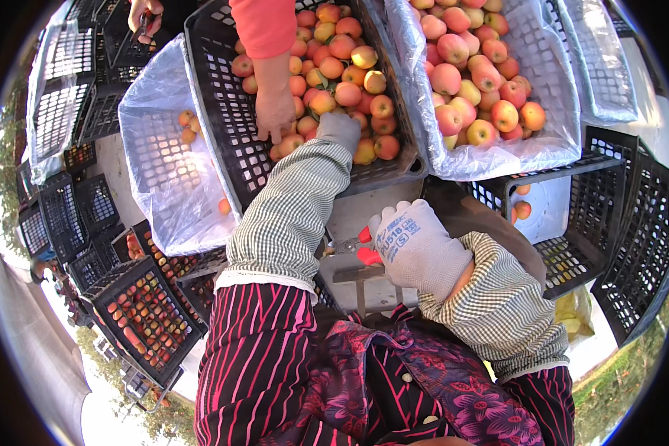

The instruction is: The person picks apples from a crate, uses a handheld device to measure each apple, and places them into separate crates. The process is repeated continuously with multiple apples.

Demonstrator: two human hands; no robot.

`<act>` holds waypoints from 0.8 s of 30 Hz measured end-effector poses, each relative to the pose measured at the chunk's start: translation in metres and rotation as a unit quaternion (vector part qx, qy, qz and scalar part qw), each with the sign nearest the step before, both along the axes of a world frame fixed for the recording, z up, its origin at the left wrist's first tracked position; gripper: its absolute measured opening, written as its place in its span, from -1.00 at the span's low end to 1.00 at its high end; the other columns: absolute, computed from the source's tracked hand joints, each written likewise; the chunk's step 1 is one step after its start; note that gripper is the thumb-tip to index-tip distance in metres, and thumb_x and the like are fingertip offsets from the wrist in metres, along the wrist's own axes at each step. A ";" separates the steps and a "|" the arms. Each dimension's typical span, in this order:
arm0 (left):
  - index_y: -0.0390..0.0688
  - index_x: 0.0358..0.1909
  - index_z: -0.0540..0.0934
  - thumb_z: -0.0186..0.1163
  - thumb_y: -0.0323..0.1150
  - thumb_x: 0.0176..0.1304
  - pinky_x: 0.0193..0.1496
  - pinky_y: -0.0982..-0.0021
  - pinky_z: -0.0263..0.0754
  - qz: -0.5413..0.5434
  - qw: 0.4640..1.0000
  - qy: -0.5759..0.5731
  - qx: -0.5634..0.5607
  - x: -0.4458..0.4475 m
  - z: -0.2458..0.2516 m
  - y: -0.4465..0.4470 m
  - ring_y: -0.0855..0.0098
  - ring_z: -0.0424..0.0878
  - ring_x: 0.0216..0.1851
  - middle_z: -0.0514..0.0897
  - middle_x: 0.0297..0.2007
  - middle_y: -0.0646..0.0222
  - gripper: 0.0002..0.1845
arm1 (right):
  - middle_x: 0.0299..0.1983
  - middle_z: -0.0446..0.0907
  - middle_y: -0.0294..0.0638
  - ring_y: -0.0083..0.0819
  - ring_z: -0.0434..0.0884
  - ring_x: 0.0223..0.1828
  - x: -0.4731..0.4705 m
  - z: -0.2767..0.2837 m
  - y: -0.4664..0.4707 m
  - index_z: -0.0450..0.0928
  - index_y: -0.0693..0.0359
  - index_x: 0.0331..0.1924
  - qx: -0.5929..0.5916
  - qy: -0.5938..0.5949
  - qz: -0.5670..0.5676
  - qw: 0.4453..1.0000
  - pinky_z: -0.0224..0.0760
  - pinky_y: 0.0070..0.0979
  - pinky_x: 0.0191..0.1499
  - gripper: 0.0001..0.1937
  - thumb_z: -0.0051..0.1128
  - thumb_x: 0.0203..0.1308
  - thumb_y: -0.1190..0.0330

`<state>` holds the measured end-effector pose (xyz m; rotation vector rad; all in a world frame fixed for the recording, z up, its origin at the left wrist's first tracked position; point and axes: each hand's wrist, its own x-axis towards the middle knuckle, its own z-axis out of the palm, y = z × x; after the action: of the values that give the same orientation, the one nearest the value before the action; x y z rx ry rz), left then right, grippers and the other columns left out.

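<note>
My left hand [340,131], in a grey glove, reaches into a black plastic crate [214,83] of red and yellow apples [323,102]. Its fingers are bent down among the fruit, and whether they grip an apple is hidden. Nearer my body, my right hand [415,245], gloved and bearing print, is closed around red-handled pruning snips [368,245]. The metal blades point left, outside the crate. Another person's bare hand [276,111] touches apples in the same crate, just left of my left hand.
To the right stands a plastic-lined crate [496,161] heaped with apples. A lined crate [167,161] on the left holds a few. Stacked black crates [78,212] and apple-filled crates [150,320] lie farther left. Another hand [145,19] holds a dark tool at upper left.
</note>
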<state>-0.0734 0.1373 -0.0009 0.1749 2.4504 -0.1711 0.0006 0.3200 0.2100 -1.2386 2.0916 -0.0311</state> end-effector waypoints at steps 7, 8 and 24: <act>-0.13 0.06 0.53 0.34 -0.12 0.09 0.12 0.16 0.44 0.086 0.996 0.029 0.018 0.003 0.002 -0.009 0.22 0.59 0.11 0.62 0.04 0.19 -0.48 | -0.24 0.61 -0.15 -0.27 0.63 -0.16 -0.011 0.012 0.000 0.57 0.20 -0.13 0.001 -0.019 -0.029 0.999 0.37 -0.29 -0.11 -0.70 0.12 0.08 0.25; -0.15 0.05 0.53 0.34 -0.11 0.07 0.11 0.16 0.45 0.097 0.995 0.027 0.023 0.002 0.009 -0.009 0.21 0.59 0.12 0.62 0.05 0.17 -0.47 | -0.23 0.62 -0.14 -0.25 0.63 -0.15 -0.014 0.014 0.003 0.56 0.20 -0.11 0.006 -0.012 -0.043 0.999 0.38 -0.28 -0.09 -0.70 0.11 0.09 0.25; -0.32 0.08 0.48 0.37 -0.54 0.17 0.14 0.43 0.54 0.389 0.537 0.153 0.732 0.089 0.220 -0.027 0.48 0.63 -0.01 0.65 -0.06 0.29 -0.57 | -0.03 0.49 -0.04 -0.07 0.51 0.08 -0.036 0.020 0.006 0.33 0.22 0.08 -0.207 0.108 -0.263 0.936 0.39 -0.10 0.05 -0.46 0.25 -0.04 0.32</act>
<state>0.0154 0.1100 0.2193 -0.2976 1.9613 2.4047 -0.0357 0.3263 0.2300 -0.8919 2.6523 -0.6303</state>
